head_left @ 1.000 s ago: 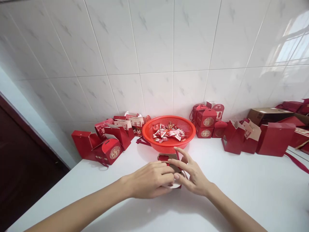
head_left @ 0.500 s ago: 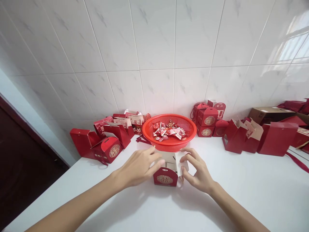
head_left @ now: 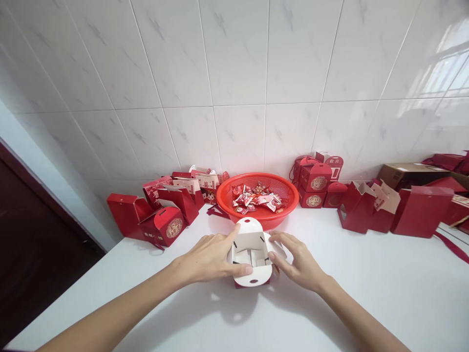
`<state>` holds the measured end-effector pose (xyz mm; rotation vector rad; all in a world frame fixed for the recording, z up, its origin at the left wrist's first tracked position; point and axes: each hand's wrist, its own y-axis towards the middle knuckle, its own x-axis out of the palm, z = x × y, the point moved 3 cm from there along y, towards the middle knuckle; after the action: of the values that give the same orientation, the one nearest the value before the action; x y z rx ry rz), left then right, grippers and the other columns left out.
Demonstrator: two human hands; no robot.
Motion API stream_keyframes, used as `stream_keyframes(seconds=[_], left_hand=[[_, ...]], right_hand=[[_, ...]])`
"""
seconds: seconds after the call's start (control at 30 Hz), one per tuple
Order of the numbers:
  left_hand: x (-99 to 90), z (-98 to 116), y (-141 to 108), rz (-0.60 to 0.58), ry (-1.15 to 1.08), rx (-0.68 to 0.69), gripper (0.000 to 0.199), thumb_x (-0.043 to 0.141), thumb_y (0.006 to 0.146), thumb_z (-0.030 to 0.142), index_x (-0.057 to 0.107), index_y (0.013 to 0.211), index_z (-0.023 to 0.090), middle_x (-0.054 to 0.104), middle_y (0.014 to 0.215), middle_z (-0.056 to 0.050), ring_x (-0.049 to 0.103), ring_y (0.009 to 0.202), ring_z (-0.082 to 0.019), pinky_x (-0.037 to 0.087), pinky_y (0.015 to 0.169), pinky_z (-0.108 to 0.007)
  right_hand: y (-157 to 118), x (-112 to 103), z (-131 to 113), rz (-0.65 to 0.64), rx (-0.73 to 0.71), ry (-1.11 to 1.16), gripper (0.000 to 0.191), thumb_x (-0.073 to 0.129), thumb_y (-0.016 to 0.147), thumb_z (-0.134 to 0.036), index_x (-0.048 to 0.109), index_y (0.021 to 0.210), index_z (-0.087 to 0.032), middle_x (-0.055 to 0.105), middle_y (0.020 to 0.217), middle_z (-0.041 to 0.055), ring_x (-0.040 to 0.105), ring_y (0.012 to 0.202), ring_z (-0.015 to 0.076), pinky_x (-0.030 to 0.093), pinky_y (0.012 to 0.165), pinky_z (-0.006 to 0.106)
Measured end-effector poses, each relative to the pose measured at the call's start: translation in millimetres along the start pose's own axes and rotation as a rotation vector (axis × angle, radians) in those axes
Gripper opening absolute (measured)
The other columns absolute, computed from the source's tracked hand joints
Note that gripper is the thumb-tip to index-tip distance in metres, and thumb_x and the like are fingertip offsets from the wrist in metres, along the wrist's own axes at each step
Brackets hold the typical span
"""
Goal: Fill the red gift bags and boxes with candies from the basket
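In front of me on the white table (head_left: pixel 300 318) stands a small red paper candy box (head_left: pixel 252 276), its rounded flaps folded outward and their white insides showing. Looking down into it, I see bare white walls and a white bottom. My left hand (head_left: pixel 210 256) grips the left side, thumb on the front flap and index finger near the back corner. At the other side my right hand (head_left: pixel 298 261) has thumb and fingers on the right flap. Just behind the box sits a red plastic basket (head_left: pixel 252 224) with wrapped candies (head_left: pixel 256 198) in it.
Several red boxes and bags (head_left: pixel 172 203) stand at the left against the tiled wall (head_left: pixel 238 132). Stacked red boxes (head_left: pixel 315 183) are behind to the right. Farther right are red paper bags (head_left: pixel 421 210) and a brown cardboard box (head_left: pixel 410 173).
The front flap has folded outward and down, and the back flap now shows spread open. My left hand has come down onto the box; my right hand stays at the right flap.
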<state>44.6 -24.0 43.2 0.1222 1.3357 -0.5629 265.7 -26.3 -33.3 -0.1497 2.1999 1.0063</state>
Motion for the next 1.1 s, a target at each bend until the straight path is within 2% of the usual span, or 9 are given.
stream_keyframes(seconds=[0.2, 0.33, 0.6, 0.7, 0.77, 0.87, 0.97, 1.03, 1.1], left_hand=[[4.8, -1, -4, -0.038, -0.058, -0.007, 0.095, 0.056, 0.073, 0.079, 0.043, 0.145, 0.017, 0.07, 0.081, -0.006, 0.067, 0.078, -0.031, 0.042, 0.062, -0.029], [8.9, -1, -3, -0.02, -0.117, -0.023, 0.093, 0.061, 0.071, 0.077, 0.045, 0.144, 0.021, 0.072, 0.089, -0.008, 0.069, 0.082, -0.032, 0.041, 0.06, -0.028], [21.9, -1, 10, 0.029, -0.209, -0.005, 0.112, 0.054, 0.079, 0.075, 0.013, 0.159, 0.008, 0.07, 0.085, -0.008, 0.067, 0.08, -0.029, 0.04, 0.059, -0.028], [20.9, -3, 11, 0.038, -0.206, 0.025, 0.102, 0.053, 0.081, 0.072, 0.023, 0.157, 0.01, 0.068, 0.078, -0.004, 0.065, 0.071, -0.025, 0.039, 0.058, -0.027], [15.2, -5, 12, 0.086, -0.198, 0.035, 0.087, 0.051, 0.085, 0.068, 0.037, 0.151, 0.013, 0.067, 0.074, -0.002, 0.062, 0.066, -0.022, 0.038, 0.057, -0.027], [-1.4, -9, 18, 0.25, -0.181, 0.07, 0.06, 0.049, 0.09, 0.058, 0.06, 0.132, 0.017, 0.065, 0.073, -0.001, 0.059, 0.064, -0.019, 0.039, 0.059, -0.027], [-23.6, -11, 33, 0.383, -0.17, 0.177, 0.042, 0.048, 0.091, 0.047, 0.071, 0.109, 0.018, 0.066, 0.072, -0.002, 0.059, 0.066, -0.018, 0.042, 0.064, -0.027], [-38.9, -12, 49, 0.418, -0.115, 0.231, 0.037, 0.048, 0.09, 0.042, 0.074, 0.102, 0.018, 0.069, 0.078, -0.005, 0.061, 0.071, -0.019, 0.043, 0.068, -0.028], [-49.9, -14, 71, 0.332, -0.018, 0.226, 0.037, 0.047, 0.09, 0.039, 0.075, 0.102, 0.018, 0.072, 0.086, -0.006, 0.063, 0.078, -0.02, 0.045, 0.073, -0.029]], right_hand=[[1, -1, -6, -0.05, -0.065, -0.045, 0.044, 0.06, 0.091, -0.055, 0.061, 0.116, -0.019, 0.068, 0.117, 0.0159, 0.064, 0.109, 0.0302, 0.055, 0.089, 0.045], [1, -3, -7, -0.1, -0.084, -0.054, 0.053, 0.066, 0.086, -0.055, 0.059, 0.125, -0.019, 0.066, 0.125, 0.0173, 0.063, 0.115, 0.0315, 0.054, 0.093, 0.047], [-2, -4, 7, 0.066, -0.072, -0.179, 0.044, 0.065, 0.089, -0.047, 0.062, 0.125, -0.021, 0.054, 0.143, 0.0188, 0.057, 0.125, 0.0343, 0.053, 0.096, 0.051], [0, -5, 3, 0.145, -0.138, -0.209, 0.033, 0.066, 0.088, -0.042, 0.064, 0.114, -0.021, 0.056, 0.141, 0.0178, 0.057, 0.123, 0.034, 0.051, 0.096, 0.053], [1, -7, -1, 0.184, -0.189, -0.225, 0.025, 0.067, 0.087, -0.037, 0.065, 0.108, -0.022, 0.061, 0.135, 0.016, 0.057, 0.121, 0.033, 0.05, 0.096, 0.054], [2, -10, -8, 0.218, -0.264, -0.233, 0.019, 0.067, 0.086, -0.031, 0.064, 0.103, -0.023, 0.068, 0.122, 0.0127, 0.059, 0.116, 0.0309, 0.048, 0.095, 0.052], [4, -11, -13, 0.238, -0.321, -0.236, 0.013, 0.067, 0.086, -0.027, 0.064, 0.098, -0.024, 0.072, 0.112, 0.0094, 0.062, 0.108, 0.0283, 0.048, 0.094, 0.051], [4, -11, -15, 0.253, -0.347, -0.239, 0.008, 0.066, 0.087, -0.025, 0.063, 0.094, -0.025, 0.073, 0.107, 0.0073, 0.064, 0.103, 0.0267, 0.049, 0.093, 0.051], [5, -11, -17, 0.256, -0.365, -0.232, 0.006, 0.066, 0.087, -0.023, 0.062, 0.091, -0.024, 0.075, 0.102, 0.006, 0.064, 0.099, 0.0255, 0.049, 0.093, 0.051]])
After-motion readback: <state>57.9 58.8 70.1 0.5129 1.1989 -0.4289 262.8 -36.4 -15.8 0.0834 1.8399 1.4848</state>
